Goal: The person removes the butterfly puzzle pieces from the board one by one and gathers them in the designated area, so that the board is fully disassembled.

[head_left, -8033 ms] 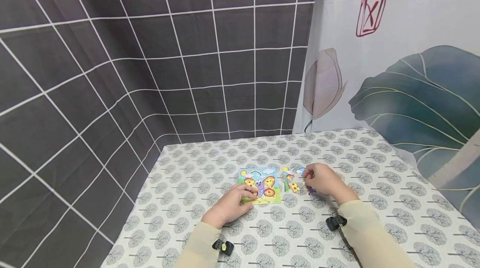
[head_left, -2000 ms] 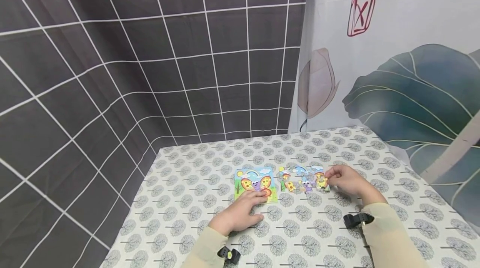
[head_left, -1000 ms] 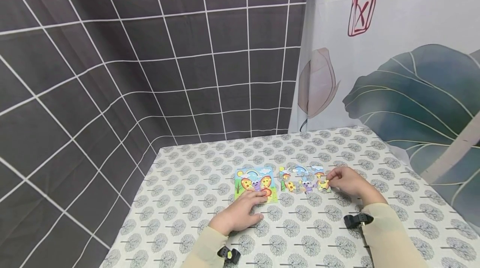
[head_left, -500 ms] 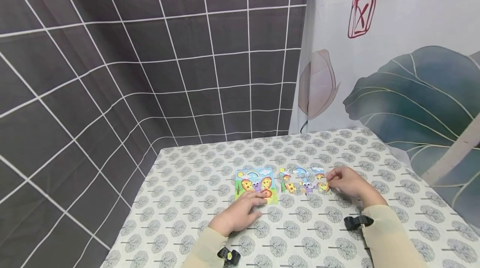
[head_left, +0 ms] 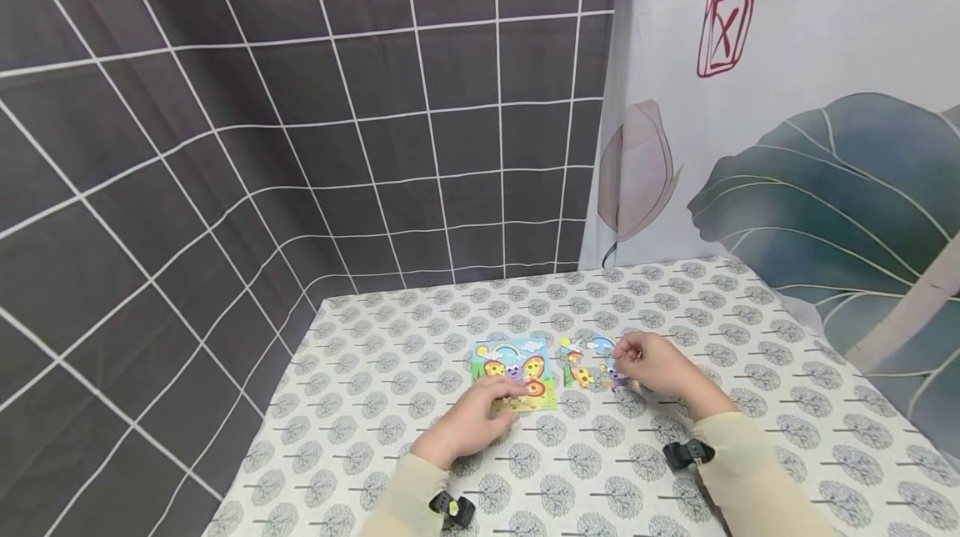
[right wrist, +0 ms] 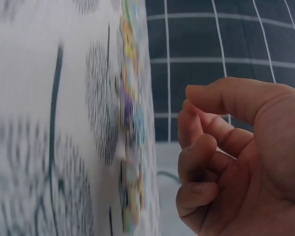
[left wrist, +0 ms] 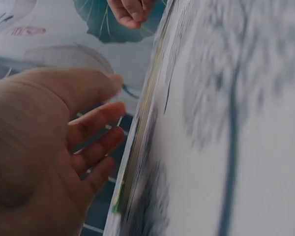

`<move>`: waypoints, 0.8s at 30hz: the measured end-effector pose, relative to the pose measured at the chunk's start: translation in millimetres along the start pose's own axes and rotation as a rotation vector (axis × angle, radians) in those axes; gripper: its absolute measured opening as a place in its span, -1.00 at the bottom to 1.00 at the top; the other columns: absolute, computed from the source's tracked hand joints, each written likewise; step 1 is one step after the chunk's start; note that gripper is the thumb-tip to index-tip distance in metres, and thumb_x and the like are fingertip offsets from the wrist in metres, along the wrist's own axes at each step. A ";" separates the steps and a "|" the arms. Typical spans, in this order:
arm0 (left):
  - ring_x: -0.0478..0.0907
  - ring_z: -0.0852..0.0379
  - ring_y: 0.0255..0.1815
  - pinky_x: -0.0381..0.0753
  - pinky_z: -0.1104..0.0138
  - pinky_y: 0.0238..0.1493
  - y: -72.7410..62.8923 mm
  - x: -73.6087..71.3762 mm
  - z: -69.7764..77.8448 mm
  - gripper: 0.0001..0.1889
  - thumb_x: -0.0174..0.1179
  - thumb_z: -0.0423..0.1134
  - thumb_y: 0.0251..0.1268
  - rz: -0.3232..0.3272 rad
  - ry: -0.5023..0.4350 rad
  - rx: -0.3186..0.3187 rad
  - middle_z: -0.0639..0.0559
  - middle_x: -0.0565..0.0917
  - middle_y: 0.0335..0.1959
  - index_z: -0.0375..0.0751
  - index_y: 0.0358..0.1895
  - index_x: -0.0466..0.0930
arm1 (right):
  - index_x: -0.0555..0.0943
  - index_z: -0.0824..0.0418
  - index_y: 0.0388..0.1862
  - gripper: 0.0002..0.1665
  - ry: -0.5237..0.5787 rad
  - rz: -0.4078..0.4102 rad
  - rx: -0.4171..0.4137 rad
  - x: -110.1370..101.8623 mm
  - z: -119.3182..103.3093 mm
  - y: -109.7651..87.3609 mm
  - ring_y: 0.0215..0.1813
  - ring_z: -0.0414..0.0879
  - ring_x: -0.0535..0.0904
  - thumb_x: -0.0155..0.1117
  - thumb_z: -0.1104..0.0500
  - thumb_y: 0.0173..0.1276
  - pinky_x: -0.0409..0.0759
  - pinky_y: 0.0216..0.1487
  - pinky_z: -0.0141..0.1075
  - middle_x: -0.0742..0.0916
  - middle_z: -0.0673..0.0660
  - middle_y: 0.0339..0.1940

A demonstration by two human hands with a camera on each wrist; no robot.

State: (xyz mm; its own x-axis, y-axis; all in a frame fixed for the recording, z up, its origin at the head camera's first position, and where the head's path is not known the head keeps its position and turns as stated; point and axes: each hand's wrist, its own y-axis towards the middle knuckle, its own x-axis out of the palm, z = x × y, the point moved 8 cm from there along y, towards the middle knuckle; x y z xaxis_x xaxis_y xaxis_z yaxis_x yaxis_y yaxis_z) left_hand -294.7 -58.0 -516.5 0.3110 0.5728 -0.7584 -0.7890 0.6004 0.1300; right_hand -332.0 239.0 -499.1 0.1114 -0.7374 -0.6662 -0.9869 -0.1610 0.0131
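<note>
My left hand (head_left: 468,420) reaches over the lower left part of a square butterfly puzzle board (head_left: 540,397), its fingers loosely extended. The left wrist view has these fingers (left wrist: 96,118) spread beside the board's thin edge (left wrist: 120,199), holding nothing. To the right lie several loose puzzle pieces (head_left: 581,376) with yellow, blue and purple print. My right hand (head_left: 652,366) is over the right side of these pieces and hides some of them. Up close, the right hand (right wrist: 231,147) has curled fingers, thumb tip near the index fingertip, nothing visible between them, apart from the pieces (right wrist: 128,98).
A white cloth with grey tree prints covers the table (head_left: 360,420). Behind it hangs a dark curtain (head_left: 375,145) with white grid lines. A pale curtain (head_left: 675,45) with leaf and flower prints hangs at the right.
My right hand has left the rightmost pieces and moved left over the middle ones. The left hand has shifted slightly left on the board. Earlier, the right hand's fingers were on a yellow piece.
</note>
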 end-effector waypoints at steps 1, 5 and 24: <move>0.39 0.06 0.47 0.35 -0.04 0.53 -0.3 -3.0 -2.9 -0.55 0.30 -0.21 0.46 0.014 -0.017 -0.006 0.12 0.52 0.43 0.08 0.37 0.60 | 0.67 0.26 -0.17 -0.87 -0.001 -0.004 -0.013 3.1 -4.5 1.2 -0.36 -0.07 0.50 0.39 0.30 0.31 0.55 -0.42 -0.32 0.62 0.06 -0.39; 0.38 -0.02 0.49 0.30 -0.12 0.54 -2.5 -14.3 -16.0 -0.54 0.33 -0.19 0.43 0.059 -0.055 -0.059 0.07 0.53 0.44 0.07 0.37 0.60 | 0.67 0.23 -0.19 -0.86 -0.007 -0.022 -0.039 16.5 -19.5 6.4 -0.40 -0.07 0.52 0.43 0.30 0.29 0.57 -0.43 -0.29 0.62 0.05 -0.40; 0.27 -0.13 0.59 0.17 -0.15 0.59 -15.5 -42.6 -70.3 -0.43 0.43 -0.11 0.33 0.151 -0.067 -0.200 0.06 0.45 0.51 -0.05 0.38 0.57 | 0.72 0.21 -0.11 -0.80 -0.008 -0.136 -0.152 94.0 -85.7 40.7 -0.34 -0.12 0.58 0.48 0.27 0.29 0.64 -0.30 -0.23 0.67 -0.03 -0.37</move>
State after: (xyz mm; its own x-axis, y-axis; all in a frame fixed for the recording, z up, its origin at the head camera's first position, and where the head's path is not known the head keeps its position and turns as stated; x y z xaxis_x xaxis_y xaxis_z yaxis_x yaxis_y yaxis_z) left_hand -333.0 -130.9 -531.0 0.2108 0.6873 -0.6951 -0.9164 0.3865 0.1043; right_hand -351.6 106.9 -497.3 0.2410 -0.6967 -0.6757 -0.9337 -0.3563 0.0344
